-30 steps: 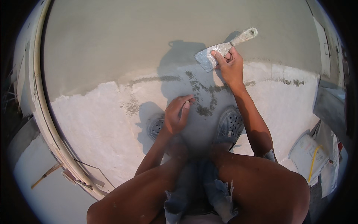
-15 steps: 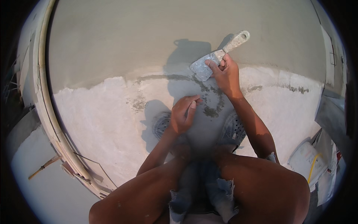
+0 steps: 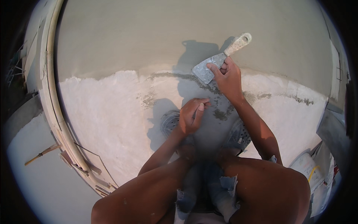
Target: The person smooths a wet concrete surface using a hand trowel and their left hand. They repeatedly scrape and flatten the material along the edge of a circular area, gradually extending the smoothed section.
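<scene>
My right hand (image 3: 228,76) grips a putty knife (image 3: 205,69) by its wide, mortar-smeared blade, thumb on top and fingers beneath. The knife's pale, crusted handle (image 3: 238,43), with a hole at its end, points away to the far right. The blade's free edge is over or against the surface near the seam between smooth grey plaster (image 3: 130,33) and a whitish floor area (image 3: 100,108); contact is unclear. Closer to me, my left hand (image 3: 192,116) is closed, thumb pressed to its curled fingers; anything inside is hidden. Dark mortar crumbs (image 3: 220,114) lie between my hands.
My perforated shoes (image 3: 170,122) stand on the whitish area below my hands. A long pale pole or pipe (image 3: 52,82) runs along the left edge, with a stick (image 3: 43,154) beyond it. A white bucket (image 3: 306,168) with a yellow handle stands at the lower right.
The whole view has shifted slightly, so the scene sits farther right. The putty knife has moved a little toward me and left relative to the floor. The left hand keeps its closed pose.
</scene>
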### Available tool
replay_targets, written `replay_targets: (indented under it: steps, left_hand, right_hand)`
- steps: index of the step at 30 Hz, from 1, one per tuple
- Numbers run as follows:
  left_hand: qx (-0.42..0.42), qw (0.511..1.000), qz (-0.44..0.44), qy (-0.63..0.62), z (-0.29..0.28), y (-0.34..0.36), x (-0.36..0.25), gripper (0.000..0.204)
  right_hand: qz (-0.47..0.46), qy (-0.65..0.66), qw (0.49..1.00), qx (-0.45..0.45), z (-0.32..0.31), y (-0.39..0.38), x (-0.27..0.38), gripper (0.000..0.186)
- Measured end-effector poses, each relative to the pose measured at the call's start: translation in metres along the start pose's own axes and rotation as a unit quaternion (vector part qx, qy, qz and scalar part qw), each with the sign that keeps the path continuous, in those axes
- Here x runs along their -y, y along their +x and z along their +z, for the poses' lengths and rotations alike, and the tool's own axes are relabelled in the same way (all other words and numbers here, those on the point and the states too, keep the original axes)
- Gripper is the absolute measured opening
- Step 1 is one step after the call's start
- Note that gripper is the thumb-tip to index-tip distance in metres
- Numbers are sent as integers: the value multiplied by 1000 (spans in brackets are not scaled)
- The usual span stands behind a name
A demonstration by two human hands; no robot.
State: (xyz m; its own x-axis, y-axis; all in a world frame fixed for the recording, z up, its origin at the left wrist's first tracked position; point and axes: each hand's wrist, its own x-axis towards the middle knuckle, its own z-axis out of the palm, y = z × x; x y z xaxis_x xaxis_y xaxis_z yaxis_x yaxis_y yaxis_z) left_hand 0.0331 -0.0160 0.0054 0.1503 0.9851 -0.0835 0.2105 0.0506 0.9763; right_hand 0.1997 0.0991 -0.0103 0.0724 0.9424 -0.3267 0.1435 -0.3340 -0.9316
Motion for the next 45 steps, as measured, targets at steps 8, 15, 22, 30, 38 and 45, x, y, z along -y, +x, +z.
replay_targets:
  steps: [8,15,22,30,38,45]
  left_hand:
    - [-8,999,-18,-39,-1,-2,5,27]
    - [-20,998,-24,-59,-6,-2,-6,29]
    - [-42,994,-63,-73,-10,-29,-2,32]
    - [109,948,-241,-174,-54,-72,-63,41]
    - [15,897,-383,-220,-87,-111,-168,39]
    - [-145,905,-385,-111,-242,-133,-127,38]
  right_hand:
    - [7,-61,997,41,13,11,1,20]
    - [5,16,999,38,16,37,8,24]
    - [-32,19,999,21,40,33,2,25]
    - [-61,-89,990,94,55,23,-1,24]
    - [-27,-114,980,163,64,12,8,21]
    - [-56,54,991,113,35,13,17,21]
